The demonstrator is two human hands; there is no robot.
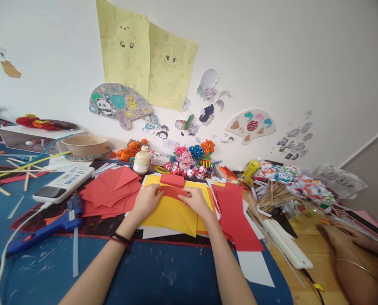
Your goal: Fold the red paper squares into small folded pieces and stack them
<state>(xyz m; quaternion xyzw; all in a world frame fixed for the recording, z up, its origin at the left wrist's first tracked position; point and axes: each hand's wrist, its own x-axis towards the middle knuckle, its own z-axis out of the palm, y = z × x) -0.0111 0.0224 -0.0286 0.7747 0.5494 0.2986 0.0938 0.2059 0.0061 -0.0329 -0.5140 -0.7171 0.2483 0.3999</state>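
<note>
Between my two hands is a narrow strip of red paper (173, 192), held level over a stack of yellow paper (168, 216). My left hand (148, 199) pinches its left end, and my right hand (195, 200) pinches the right end. Just beyond the strip, a small pile of red paper rectangles (172, 180) lies on the yellow sheets. Many red sheets (112, 192) are spread to the left of my left hand. More red paper (236, 216) lies to the right of my right hand, partly over white sheets.
A blue glue gun (53, 228), a white power strip (63, 185) and a bowl (84, 145) are at left. A cream bottle (142, 161) and paper flowers (197, 154) stand by the wall. At right, another person's arm (357, 254) rests near a white device (287, 243).
</note>
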